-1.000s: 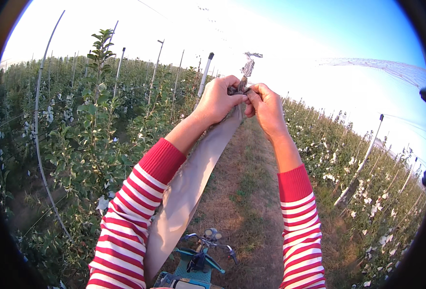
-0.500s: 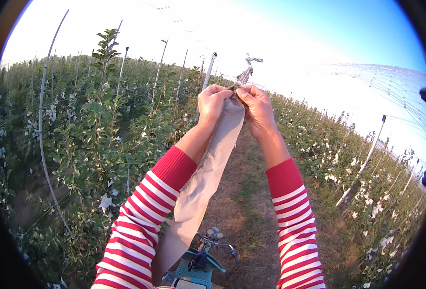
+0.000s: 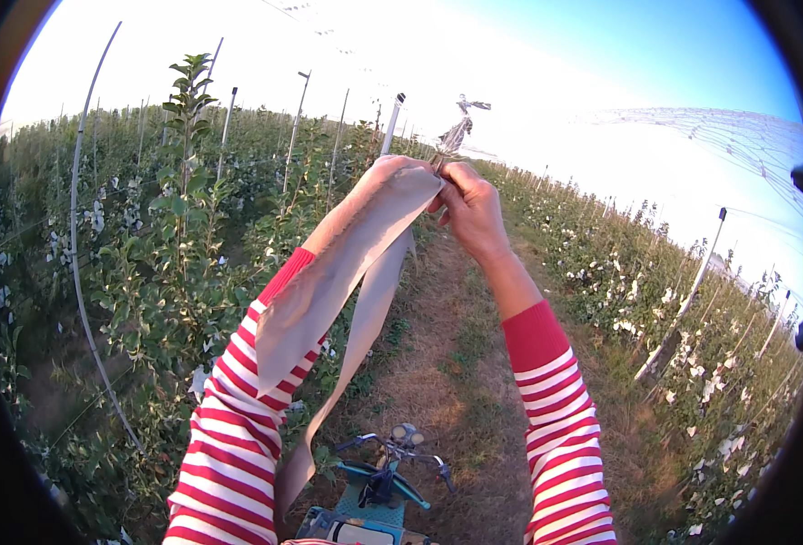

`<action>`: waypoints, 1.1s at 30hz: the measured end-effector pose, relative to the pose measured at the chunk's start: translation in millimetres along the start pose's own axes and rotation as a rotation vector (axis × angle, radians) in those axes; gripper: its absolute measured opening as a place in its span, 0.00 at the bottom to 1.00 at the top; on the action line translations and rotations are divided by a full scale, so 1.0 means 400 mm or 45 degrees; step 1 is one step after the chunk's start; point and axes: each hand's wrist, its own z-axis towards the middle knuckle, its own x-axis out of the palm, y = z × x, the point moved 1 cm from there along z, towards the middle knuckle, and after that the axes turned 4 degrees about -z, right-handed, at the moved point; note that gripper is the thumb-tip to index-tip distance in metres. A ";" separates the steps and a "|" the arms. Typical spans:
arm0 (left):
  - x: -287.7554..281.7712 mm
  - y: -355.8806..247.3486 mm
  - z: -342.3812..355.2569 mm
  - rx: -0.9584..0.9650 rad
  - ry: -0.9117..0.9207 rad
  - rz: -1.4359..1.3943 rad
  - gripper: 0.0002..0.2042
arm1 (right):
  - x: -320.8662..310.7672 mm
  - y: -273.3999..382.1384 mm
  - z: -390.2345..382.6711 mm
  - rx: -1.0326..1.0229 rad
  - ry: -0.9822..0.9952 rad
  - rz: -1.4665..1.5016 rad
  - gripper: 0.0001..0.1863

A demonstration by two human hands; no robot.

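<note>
You pinch a cloth-like beige strip (image 3: 351,250) at its upper end; its broader length slants down leftward, softly creased, while a narrower length hangs lower, twisting. Just above the pinched end stands a crumpled silvery-grey wrapping (image 3: 456,136), flaring, then narrowing, its tip bent rightward.

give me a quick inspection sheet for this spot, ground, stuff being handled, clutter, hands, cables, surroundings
surface: dirt and grass path below the hands
job's things: beige strip, wide length in front of the left forearm, narrower tail hanging beside it; crumpled silvery wrap just above the hands
clutter: teal vehicle with handlebars, at the lower edge
left hand: fingers mostly hidden behind the strip
right hand: pinching at the strip's upper end
cables: thin wire from the right-hand pole
surroundings: leafy rows both sides, netting upper right
</note>
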 end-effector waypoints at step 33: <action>0.034 -0.221 0.041 0.111 0.186 0.898 0.08 | -0.061 0.092 0.135 0.292 -0.483 -0.276 0.10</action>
